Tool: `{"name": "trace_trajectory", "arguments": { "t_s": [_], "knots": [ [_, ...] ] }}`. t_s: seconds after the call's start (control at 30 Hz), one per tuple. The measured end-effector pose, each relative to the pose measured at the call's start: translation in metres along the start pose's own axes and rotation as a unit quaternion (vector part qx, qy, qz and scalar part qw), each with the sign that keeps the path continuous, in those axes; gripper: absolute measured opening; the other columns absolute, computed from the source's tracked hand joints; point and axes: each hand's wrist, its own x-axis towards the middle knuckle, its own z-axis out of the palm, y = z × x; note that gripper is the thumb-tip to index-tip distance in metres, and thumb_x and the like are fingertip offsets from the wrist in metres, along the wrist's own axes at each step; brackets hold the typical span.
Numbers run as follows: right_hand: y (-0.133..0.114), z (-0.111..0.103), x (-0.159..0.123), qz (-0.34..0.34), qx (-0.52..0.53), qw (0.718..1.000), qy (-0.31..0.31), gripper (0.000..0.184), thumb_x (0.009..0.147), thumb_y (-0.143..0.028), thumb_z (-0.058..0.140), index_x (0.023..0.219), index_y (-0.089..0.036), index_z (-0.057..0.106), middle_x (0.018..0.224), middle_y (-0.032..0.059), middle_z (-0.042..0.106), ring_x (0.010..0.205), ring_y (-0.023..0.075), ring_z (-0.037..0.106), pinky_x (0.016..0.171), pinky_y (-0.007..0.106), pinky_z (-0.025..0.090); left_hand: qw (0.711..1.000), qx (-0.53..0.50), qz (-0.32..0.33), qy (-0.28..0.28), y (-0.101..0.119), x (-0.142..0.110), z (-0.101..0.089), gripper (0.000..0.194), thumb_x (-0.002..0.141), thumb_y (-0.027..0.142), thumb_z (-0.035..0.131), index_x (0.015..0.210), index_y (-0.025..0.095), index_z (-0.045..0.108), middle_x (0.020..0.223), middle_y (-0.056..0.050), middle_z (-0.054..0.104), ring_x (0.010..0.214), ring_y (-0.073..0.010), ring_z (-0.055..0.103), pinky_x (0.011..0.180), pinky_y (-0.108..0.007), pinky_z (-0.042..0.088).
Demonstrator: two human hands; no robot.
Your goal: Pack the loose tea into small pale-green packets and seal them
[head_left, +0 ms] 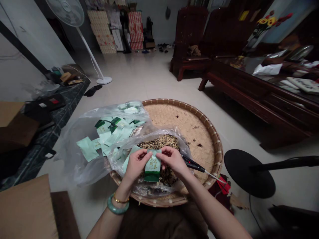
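Between my two hands hangs a small green tea packet (152, 167) with gold characters and a dark green lower band. My left hand (136, 163) pinches its upper left corner, and my right hand (173, 161) pinches the upper right one. Below lies an open clear plastic bag of dried, dark and pale loose tea (159, 142), on a round woven bamboo tray (206, 132). Beside my right hand rests a black-handled tool (195, 164) with a cord, possibly a heat sealer. To the left, a large clear bag (82, 126) holds many pale green packets (117, 134).
A white standing fan (104, 80) stands at the far left. On the right are a dark wooden table (249, 86) and a black round stand base (245, 172). Cardboard boxes (27, 202) sit at the left, and stacked cartons (102, 31) line the back wall.
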Motion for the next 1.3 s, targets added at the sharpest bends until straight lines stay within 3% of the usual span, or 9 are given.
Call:
{"name": "trace_trajectory", "arguments": {
  "t_s": [0.13, 0.23, 0.43, 0.67, 0.77, 0.83, 0.93, 1.1, 1.3],
  "knots": [
    [0.002, -0.002, -0.006, -0.026, -0.006, 1.000, 0.002, 0.039, 0.054, -0.041, 0.082, 0.074, -0.018, 0.058, 0.053, -0.0073, 0.055, 0.039, 0.0068, 0.048, 0.036, 0.019, 0.042, 1.000, 0.012, 0.012, 0.024, -0.001, -0.002, -0.003, 0.023, 0.063, 0.037, 0.073, 0.066, 0.014, 0.070, 0.063, -0.001, 0.068, 0.058, -0.0131, 0.057, 0.057, -0.023, 0.047],
    [0.005, -0.001, -0.012, -0.071, -0.015, 0.997, 0.041, 0.040, 0.053, -0.036, 0.083, 0.078, -0.020, 0.056, 0.059, -0.0068, 0.054, 0.045, 0.0079, 0.049, 0.040, 0.019, 0.042, 0.999, 0.011, 0.009, 0.050, -0.003, -0.005, -0.005, 0.023, 0.062, 0.036, 0.074, 0.069, 0.014, 0.072, 0.066, -0.003, 0.070, 0.060, -0.0144, 0.059, 0.060, -0.024, 0.049],
    [0.011, 0.003, -0.021, -0.162, -0.147, 0.969, 0.112, 0.018, 0.068, -0.033, 0.071, 0.066, -0.017, 0.063, 0.064, -0.0007, 0.057, 0.055, 0.0110, 0.050, 0.050, 0.023, 0.041, 0.999, -0.003, 0.001, 0.039, -0.006, -0.011, 0.001, 0.028, 0.065, 0.038, 0.073, 0.078, 0.013, 0.072, 0.070, -0.004, 0.072, 0.063, -0.0163, 0.062, 0.062, -0.025, 0.050],
    [0.012, 0.001, -0.019, -0.137, -0.119, 0.978, 0.101, 0.017, 0.068, -0.033, 0.071, 0.072, -0.017, 0.066, 0.065, -0.0007, 0.060, 0.057, 0.0119, 0.051, 0.054, 0.023, 0.042, 1.000, -0.002, -0.019, 0.001, -0.009, -0.014, 0.008, 0.031, 0.066, 0.037, 0.074, 0.084, 0.011, 0.072, 0.075, -0.005, 0.072, 0.067, -0.0172, 0.062, 0.063, -0.025, 0.049],
    [0.011, -0.003, -0.016, -0.116, -0.088, 0.986, 0.083, 0.024, 0.064, -0.031, 0.074, 0.083, -0.018, 0.068, 0.069, -0.0014, 0.061, 0.056, 0.0104, 0.050, 0.052, 0.022, 0.041, 0.998, -0.006, -0.041, -0.046, -0.007, -0.013, 0.008, 0.033, 0.066, 0.040, 0.074, 0.084, 0.012, 0.072, 0.076, -0.005, 0.072, 0.067, -0.0174, 0.062, 0.062, -0.026, 0.050],
    [0.009, -0.006, -0.015, -0.103, -0.090, 0.988, 0.069, 0.020, 0.063, -0.031, 0.075, 0.077, -0.018, 0.069, 0.067, -0.0011, 0.062, 0.056, 0.0107, 0.050, 0.052, 0.022, 0.041, 0.997, 0.005, -0.047, -0.068, -0.006, -0.013, 0.008, 0.033, 0.067, 0.043, 0.072, 0.080, 0.012, 0.072, 0.071, -0.004, 0.071, 0.063, -0.0166, 0.061, 0.058, -0.025, 0.049],
    [0.009, -0.009, -0.015, -0.096, -0.088, 0.989, 0.072, 0.017, 0.062, -0.032, 0.075, 0.066, -0.017, 0.068, 0.062, -0.0006, 0.062, 0.057, 0.0120, 0.053, 0.055, 0.024, 0.043, 0.997, 0.042, -0.024, -0.056, -0.005, -0.011, 0.008, 0.032, 0.072, 0.043, 0.067, 0.073, 0.012, 0.073, 0.065, -0.003, 0.069, 0.060, -0.0157, 0.059, 0.056, -0.024, 0.047],
    [0.010, -0.010, -0.014, -0.081, -0.076, 0.990, 0.082, 0.018, 0.061, -0.032, 0.077, 0.067, -0.017, 0.068, 0.058, -0.0020, 0.061, 0.052, 0.0103, 0.050, 0.048, 0.022, 0.040, 0.996, 0.075, 0.016, -0.036, -0.005, -0.009, 0.008, 0.024, 0.074, 0.036, 0.066, 0.076, 0.013, 0.075, 0.072, -0.004, 0.072, 0.066, -0.0161, 0.061, 0.062, -0.024, 0.047],
    [0.007, -0.009, -0.013, -0.031, -0.056, 0.995, 0.078, 0.026, 0.055, -0.038, 0.080, 0.060, -0.016, 0.066, 0.050, -0.0035, 0.060, 0.041, 0.0077, 0.047, 0.039, 0.020, 0.037, 0.997, 0.068, -0.011, -0.044, -0.010, -0.007, 0.008, 0.026, 0.071, 0.038, 0.069, 0.068, 0.012, 0.073, 0.059, -0.001, 0.066, 0.055, -0.0130, 0.055, 0.052, -0.022, 0.042]
  ]
}}
